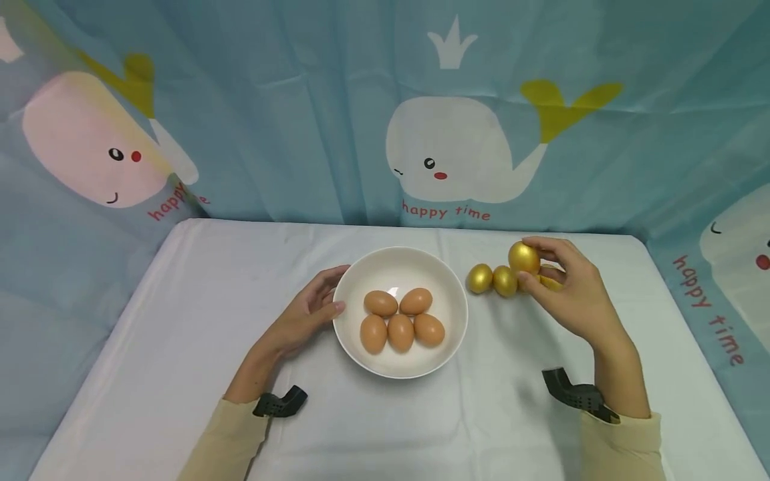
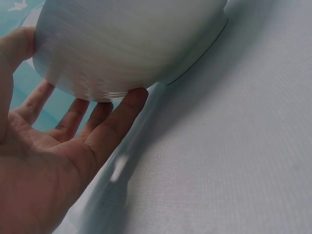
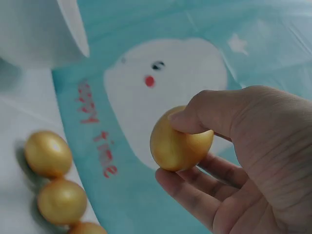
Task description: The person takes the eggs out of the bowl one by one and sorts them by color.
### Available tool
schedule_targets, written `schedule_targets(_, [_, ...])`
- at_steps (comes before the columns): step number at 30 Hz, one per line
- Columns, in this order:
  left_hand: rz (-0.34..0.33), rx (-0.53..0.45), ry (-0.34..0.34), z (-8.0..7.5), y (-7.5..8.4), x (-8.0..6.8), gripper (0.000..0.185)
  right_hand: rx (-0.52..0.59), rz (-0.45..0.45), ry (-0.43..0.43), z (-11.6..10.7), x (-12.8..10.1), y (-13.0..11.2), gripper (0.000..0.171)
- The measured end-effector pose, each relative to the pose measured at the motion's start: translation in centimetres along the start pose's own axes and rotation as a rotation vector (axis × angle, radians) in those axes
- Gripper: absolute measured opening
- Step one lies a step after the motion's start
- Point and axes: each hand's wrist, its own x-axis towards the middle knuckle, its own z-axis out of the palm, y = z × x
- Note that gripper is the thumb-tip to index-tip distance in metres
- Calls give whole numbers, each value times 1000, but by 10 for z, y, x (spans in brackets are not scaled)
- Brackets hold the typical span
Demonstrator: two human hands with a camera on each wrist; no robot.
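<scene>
A white bowl point(image 1: 394, 267) stands on the cloth-covered table, with several brown eggs point(image 1: 400, 333) lying in it. My left hand point(image 1: 305, 312) holds the bowl's left side: the thumb is at the rim, and in the left wrist view the fingertips point(image 2: 135, 97) touch the curved outer wall. To the right of the bowl, my right hand point(image 1: 574, 290) pinches a golden egg point(image 3: 176, 144) between thumb and fingers, raised above the table. Below it several more golden eggs point(image 1: 480, 278) lie in a row, some partly hidden by the hand.
White cloth point(image 1: 481, 407) covers the table. Behind its far edge hangs a blue curtain point(image 1: 343, 153) printed with whales and lettering. Dark straps with small mounts point(image 1: 580, 395) sit on both wrists, over beige sleeves point(image 1: 622, 447).
</scene>
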Motion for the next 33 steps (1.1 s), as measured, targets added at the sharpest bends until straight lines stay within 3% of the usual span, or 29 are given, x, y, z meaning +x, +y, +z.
schedule_targets(12, [-3, 0, 11, 1, 0, 0, 66, -172, 133, 94, -33, -5, 41, 53])
schedule_targets(17, [-2, 6, 12, 1, -1, 0, 66, -256, 224, 61, -43, -10, 56, 52])
schedule_targets(28, [13, -11, 5, -2, -6, 1, 63, -272, 419, -9, -48, -17, 85, 58])
schedule_targets(33, [-3, -18, 5, -1, -5, 0, 64, -272, 457, -33, -51, -22, 96, 60])
